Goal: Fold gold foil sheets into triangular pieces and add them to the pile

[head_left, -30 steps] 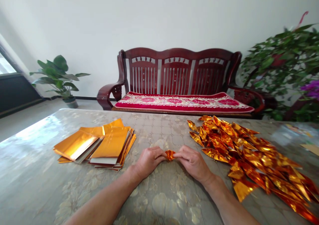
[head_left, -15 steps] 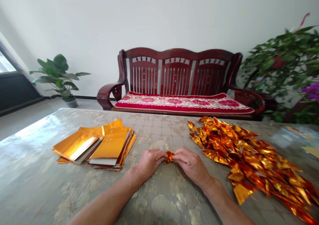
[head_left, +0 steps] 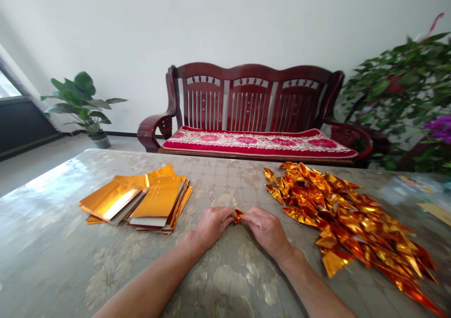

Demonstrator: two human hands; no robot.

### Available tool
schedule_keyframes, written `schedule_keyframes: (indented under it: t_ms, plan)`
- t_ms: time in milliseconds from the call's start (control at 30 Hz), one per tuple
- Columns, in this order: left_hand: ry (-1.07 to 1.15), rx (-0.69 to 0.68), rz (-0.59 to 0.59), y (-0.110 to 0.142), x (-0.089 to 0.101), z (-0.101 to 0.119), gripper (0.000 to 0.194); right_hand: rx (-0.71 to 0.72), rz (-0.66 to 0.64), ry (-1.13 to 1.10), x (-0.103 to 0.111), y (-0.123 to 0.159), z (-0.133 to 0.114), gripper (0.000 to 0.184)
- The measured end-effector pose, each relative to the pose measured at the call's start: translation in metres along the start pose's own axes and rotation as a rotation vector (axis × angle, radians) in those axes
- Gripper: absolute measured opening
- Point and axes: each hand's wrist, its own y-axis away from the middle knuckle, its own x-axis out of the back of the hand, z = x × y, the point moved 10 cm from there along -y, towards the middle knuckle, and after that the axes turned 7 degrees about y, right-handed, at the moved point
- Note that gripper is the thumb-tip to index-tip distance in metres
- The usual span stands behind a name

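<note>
A small piece of folded gold foil paper (head_left: 238, 216) is pinched between both hands above the middle of the table. My left hand (head_left: 215, 225) is closed on its left end, and my right hand (head_left: 265, 227) grips the right end. Fingers cover most of the piece, so its full shape is hidden. Left of my hands lie loose stacks of flat gold foil sheets (head_left: 158, 198) with pale undersides. On the right a large heap of folded gold foil pieces (head_left: 338, 210) with pointed ends spreads toward the near edge.
The table (head_left: 116, 266) has a glossy floral cover. A clear plastic bag (head_left: 408, 189) rests at its far right. Behind it stand a dark red wooden bench (head_left: 250, 106) with a patterned cushion, a potted plant (head_left: 84, 104) and leafy plants (head_left: 398, 88) with purple flowers.
My hands have drawn slightly closer together, and less of the folded gold foil paper shows between the fingers. The view has shifted a little; the stacks and heap stay put.
</note>
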Motion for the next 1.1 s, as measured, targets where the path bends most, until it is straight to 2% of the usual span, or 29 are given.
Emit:
schedule_keyframes:
  t_ms: [333,467,733,933,1100]
  plan:
    - [-0.033,0.011,0.018,0.003,0.0,-0.004,0.015,-0.019,0.007,0.057,-0.002,0.004,0.001,0.02]
    - [-0.028,0.029,0.03,0.002,0.002,-0.005,0.014,0.0,0.047,0.046,0.0,0.003,0.0,0.02]
    - [0.101,0.104,0.112,-0.003,0.007,-0.018,0.007,0.022,0.095,0.152,0.0,0.0,-0.009,0.022]
    - [0.119,0.167,0.109,-0.001,0.012,-0.016,0.018,0.089,0.064,0.207,-0.004,0.0,-0.016,0.023]
    - [0.078,0.161,0.181,0.011,0.017,-0.015,0.007,0.022,0.013,0.159,-0.009,-0.004,-0.009,0.019]
